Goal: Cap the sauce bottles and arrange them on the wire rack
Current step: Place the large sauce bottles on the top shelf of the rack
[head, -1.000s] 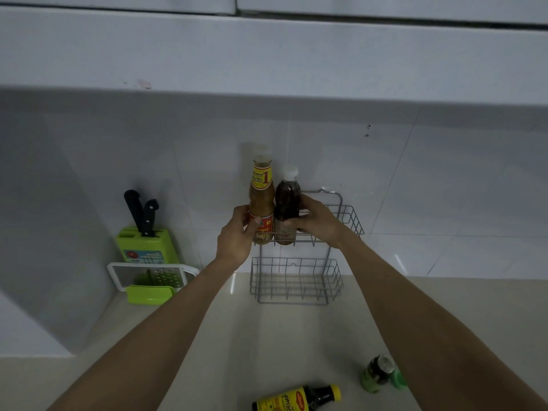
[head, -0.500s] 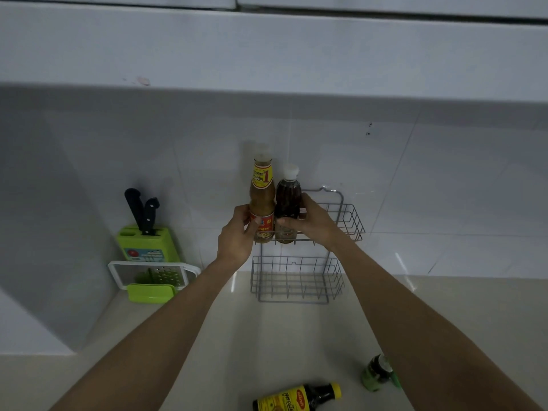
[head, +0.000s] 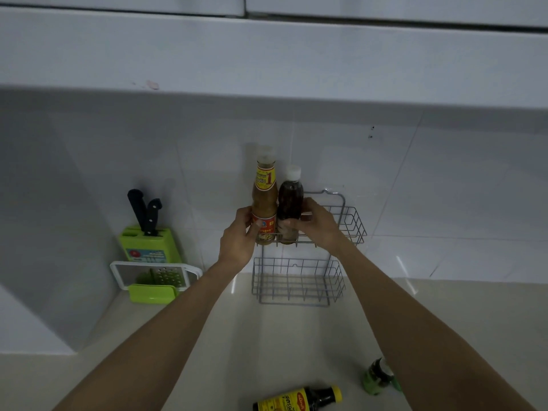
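Note:
A two-tier grey wire rack (head: 351, 223) hangs on the tiled wall. At the left end of its upper tier stand a tall tan sauce bottle (head: 264, 200) with a yellow and red label and a shorter dark sauce bottle (head: 290, 203), both upright with white caps. My left hand (head: 239, 238) grips the tan bottle's lower part. My right hand (head: 314, 225) wraps the dark bottle's lower half. A dark bottle with a yellow label and yellow cap (head: 298, 399) lies on the counter near me. A small green-labelled bottle (head: 378, 376) stands beside my right forearm.
A green knife block (head: 149, 243) with two black-handled knives stands at the back left, with a white and green grater (head: 154, 280) in front of it. The rack's lower tier (head: 296, 284) holds nothing. White cabinets overhang the counter.
Both hands stay on the two bottles in the upper tier; the right hand has shifted slightly around the dark bottle. The view has barely moved.

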`<state>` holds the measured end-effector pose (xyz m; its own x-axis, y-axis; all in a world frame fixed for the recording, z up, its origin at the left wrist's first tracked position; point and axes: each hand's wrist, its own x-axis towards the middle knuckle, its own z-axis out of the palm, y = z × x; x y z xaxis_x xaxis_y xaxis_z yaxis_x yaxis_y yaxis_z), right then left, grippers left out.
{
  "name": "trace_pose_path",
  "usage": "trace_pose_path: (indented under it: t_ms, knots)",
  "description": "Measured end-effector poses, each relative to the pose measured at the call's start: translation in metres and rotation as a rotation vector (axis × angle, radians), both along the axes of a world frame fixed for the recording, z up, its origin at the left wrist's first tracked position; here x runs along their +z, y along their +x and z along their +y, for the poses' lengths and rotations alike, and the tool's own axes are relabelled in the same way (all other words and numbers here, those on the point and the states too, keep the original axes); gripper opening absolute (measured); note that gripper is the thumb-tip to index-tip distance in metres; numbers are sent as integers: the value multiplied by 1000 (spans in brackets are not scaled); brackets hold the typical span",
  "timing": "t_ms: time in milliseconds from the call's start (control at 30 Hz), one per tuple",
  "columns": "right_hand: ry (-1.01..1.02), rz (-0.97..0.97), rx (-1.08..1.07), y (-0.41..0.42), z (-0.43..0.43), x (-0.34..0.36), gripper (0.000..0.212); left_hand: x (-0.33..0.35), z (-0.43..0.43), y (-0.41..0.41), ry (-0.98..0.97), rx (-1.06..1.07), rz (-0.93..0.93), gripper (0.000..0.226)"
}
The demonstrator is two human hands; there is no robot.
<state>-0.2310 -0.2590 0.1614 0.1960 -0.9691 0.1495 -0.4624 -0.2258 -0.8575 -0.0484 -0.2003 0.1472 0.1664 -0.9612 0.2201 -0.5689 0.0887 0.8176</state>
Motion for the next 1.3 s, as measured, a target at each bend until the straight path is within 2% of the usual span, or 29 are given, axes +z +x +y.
trace_pose_path:
  t_ms: [67, 133, 200, 300, 433, 667, 800, 900, 967, 1033, 1100, 1167, 1200, 1300]
  knots:
    - [75, -27, 55, -7, -1, 2, 55, -1, -1, 1, -5, 2, -8, 40]
    - [106, -34, 68, -8, 1, 4, 63, -2, -1, 1, -7, 9, -15, 41]
    - [43, 10, 45, -2, 3, 3, 71, -1, 0, 0, -7, 9, -22, 41]
    - [-49, 10, -1, 4, 2, -2, 63, 0, 0, -1, 4, -9, -15, 41]
    - [55, -14, 80, -4, -1, -2, 55, -1, 1, 1, 10, -28, -10, 41]
    - [54, -18, 97, 0, 6, -5, 49, -4, -1, 2, 13, -53, -21, 43]
    - [43, 85, 137, 1, 16, 0, 64, 2, 3, 0, 80, -110, -10, 52]
    - [-113, 74, 23, 6, 32, 0, 79, 5, 10, -4, 128, -126, 31, 64]
    - [-300, 27, -136, 2, 48, -13, 69, -1, 19, -5, 99, -61, 48, 65]
    - [-388, 15, -161, -8, 69, -34, 53, -16, 30, -2, 83, -21, 52, 55]
    - [-316, 153, -5, -28, 94, -62, 37, -37, 44, 3, 143, -83, 15, 40]
    - [-96, 387, 251, -49, 115, -95, 28, -62, 59, 8, 245, -196, -4, 31]
    - [40, 512, 369, -59, 124, -114, 29, -73, 68, 9, 301, -248, -21, 29]
    - [403, 823, 561, -77, 145, -161, 61, -100, 89, 12, 418, -359, -85, 26]
